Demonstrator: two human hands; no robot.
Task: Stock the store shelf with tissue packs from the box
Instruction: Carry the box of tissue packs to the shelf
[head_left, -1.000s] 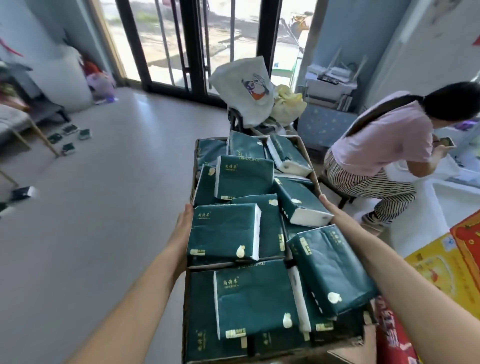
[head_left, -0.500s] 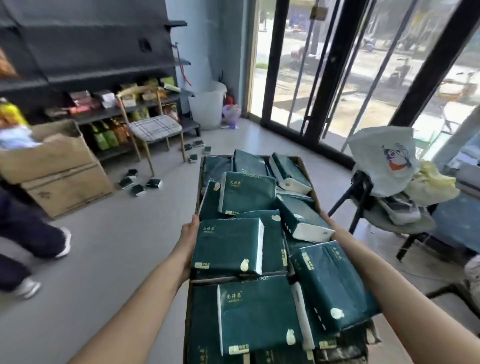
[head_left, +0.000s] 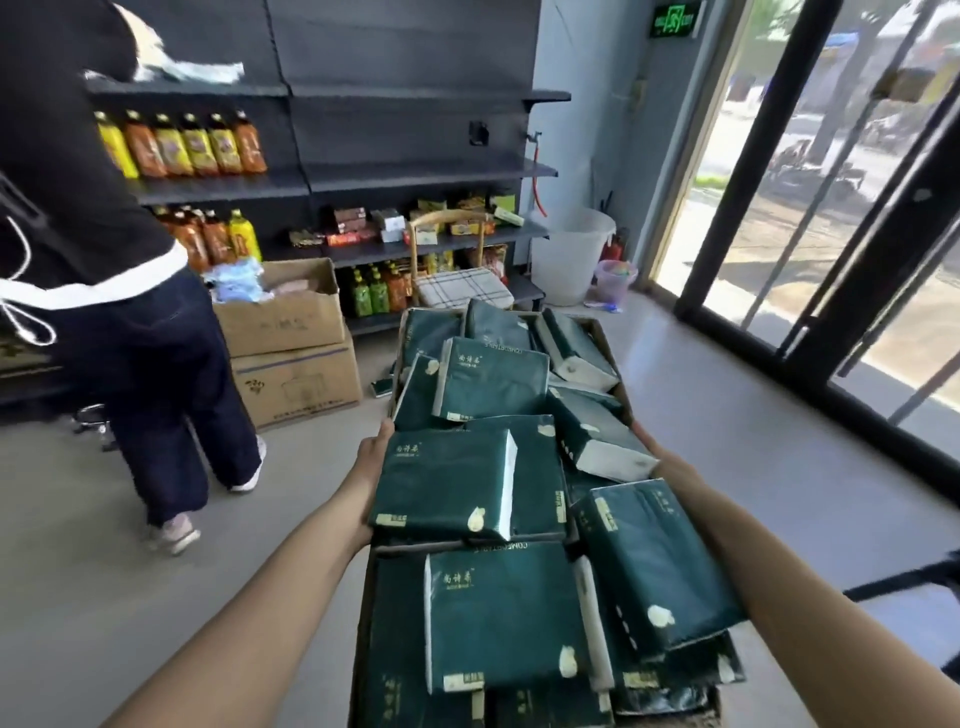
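Fingers first: honestly can't tell what they're doing on either side. The left hand (head_left: 371, 462) lies against the left wall of the box (head_left: 622, 387) with its thumb up by the rim. The right hand (head_left: 645, 441) is at the right wall, mostly buried behind packs, and whatever's gripping is hidden. Both arms are stretched out, so I'd say the box is being carried. The tissue packs (head_left: 447, 483) are all in the box, dark green, heaped loose above the rim, some tilted. So this is the haul-it-over step imo, no stocking yet. The shelf (head_left: 431, 174) stands beyond the box's far end with a chair (head_left: 457, 291) in between, and somebody in dark clothes (head_left: 104, 208) is off to the box's left. Next move, I reckon: set the box down level near the shelf, then free a hand for a pack.
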